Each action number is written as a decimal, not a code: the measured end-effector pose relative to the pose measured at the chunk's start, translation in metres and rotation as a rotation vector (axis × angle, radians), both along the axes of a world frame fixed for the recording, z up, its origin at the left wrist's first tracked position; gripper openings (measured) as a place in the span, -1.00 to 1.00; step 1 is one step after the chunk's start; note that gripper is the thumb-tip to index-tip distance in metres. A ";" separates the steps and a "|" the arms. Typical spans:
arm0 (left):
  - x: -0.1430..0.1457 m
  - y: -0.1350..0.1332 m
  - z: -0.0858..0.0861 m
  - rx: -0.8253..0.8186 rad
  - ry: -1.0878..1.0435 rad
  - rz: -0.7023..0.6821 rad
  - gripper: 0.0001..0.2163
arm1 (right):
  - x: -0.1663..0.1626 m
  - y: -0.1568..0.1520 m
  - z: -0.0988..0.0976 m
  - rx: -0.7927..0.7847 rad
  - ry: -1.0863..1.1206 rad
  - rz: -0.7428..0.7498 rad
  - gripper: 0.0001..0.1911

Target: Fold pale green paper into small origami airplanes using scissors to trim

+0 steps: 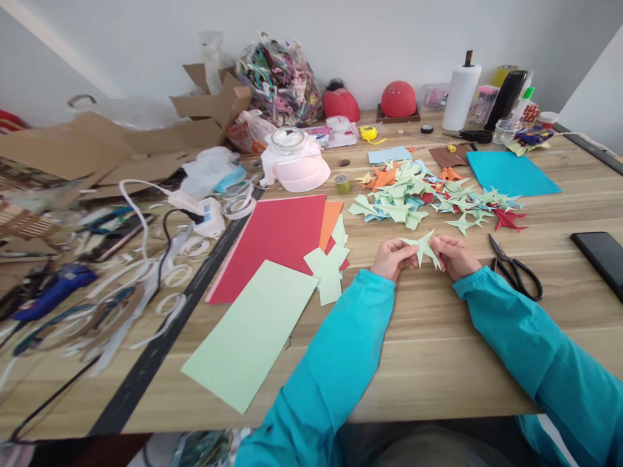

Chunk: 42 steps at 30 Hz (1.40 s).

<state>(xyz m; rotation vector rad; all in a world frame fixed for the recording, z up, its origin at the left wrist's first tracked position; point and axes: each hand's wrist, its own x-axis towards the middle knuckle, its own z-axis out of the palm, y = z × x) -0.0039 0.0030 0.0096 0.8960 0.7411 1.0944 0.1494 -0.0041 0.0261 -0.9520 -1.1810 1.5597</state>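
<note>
A pale green folded paper star (422, 249) with pointed arms is held above the table between both hands. My left hand (393, 258) pinches its left side, and my right hand (456, 257) grips it on the right. Just beyond lies a heap of folded paper stars (409, 191), mostly pale green with some orange, red and blue. To the right of my right hand rest black-handled scissors (516, 267), blades partly spread. Left of my left arm are cut green paper pieces (328, 269), a long green sheet (253, 334) and a red sheet (277, 243).
A blue sheet (513, 174) lies at the back right, with a phone (601, 259) nearer the right edge. White bottle (461, 97) and red domes stand along the wall. Cables, a power strip (209, 217), tape rolls and opened cardboard (73, 146) crowd the left.
</note>
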 end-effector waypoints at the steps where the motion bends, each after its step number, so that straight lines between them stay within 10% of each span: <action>1: 0.000 0.000 -0.001 0.008 0.003 -0.013 -0.70 | 0.000 0.000 0.000 -0.002 0.004 0.001 -0.54; 30: 0.002 0.004 -0.005 0.054 0.137 -0.134 -0.76 | 0.001 0.001 -0.002 0.159 -0.438 0.070 -0.45; 42: 0.003 0.000 -0.011 0.065 0.099 0.074 -0.72 | -0.004 -0.001 -0.005 0.136 -0.375 0.145 -0.48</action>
